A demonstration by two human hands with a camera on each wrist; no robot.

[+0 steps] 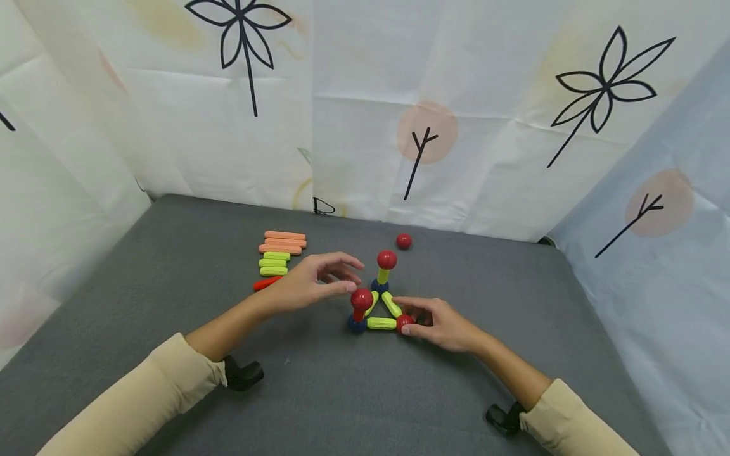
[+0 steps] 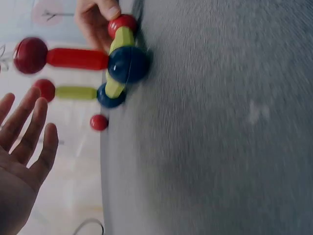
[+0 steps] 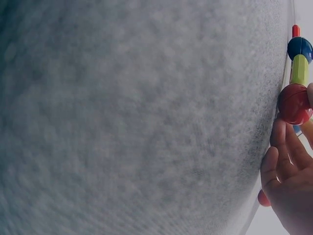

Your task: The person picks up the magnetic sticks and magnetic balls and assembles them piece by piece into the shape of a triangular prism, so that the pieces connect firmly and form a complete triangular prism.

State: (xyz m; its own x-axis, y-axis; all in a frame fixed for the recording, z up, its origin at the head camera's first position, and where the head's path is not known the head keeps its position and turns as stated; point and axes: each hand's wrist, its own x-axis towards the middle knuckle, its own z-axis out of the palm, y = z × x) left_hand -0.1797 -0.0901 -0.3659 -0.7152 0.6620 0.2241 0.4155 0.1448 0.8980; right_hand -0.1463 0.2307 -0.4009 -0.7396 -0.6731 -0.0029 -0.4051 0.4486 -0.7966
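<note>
1 rod triangle (image 1: 381,323), grey tabletop (image 1: 353,392), flower-printed backdrop (image 1: 359,152)

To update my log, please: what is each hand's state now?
Left hand: open, holding nothing.
Right hand: closed, holding the red corner ball of the yellow-green stick triangle.

Left sleeve: a long beige cloth sleeve (image 1: 137,399), softly creased, ended in a broad plain cuff on the forearm.
Right sleeve: a matching beige cloth sleeve (image 1: 578,423) showed the same kind of cuff.
Wrist devices: 2 dark pieces were worn, 1 glossy black curved device (image 1: 244,376) on the left, 1 similar black device (image 1: 504,420) on the right.
Hands: left hand (image 1: 316,278) and right hand (image 1: 441,324) were bare.
</note>
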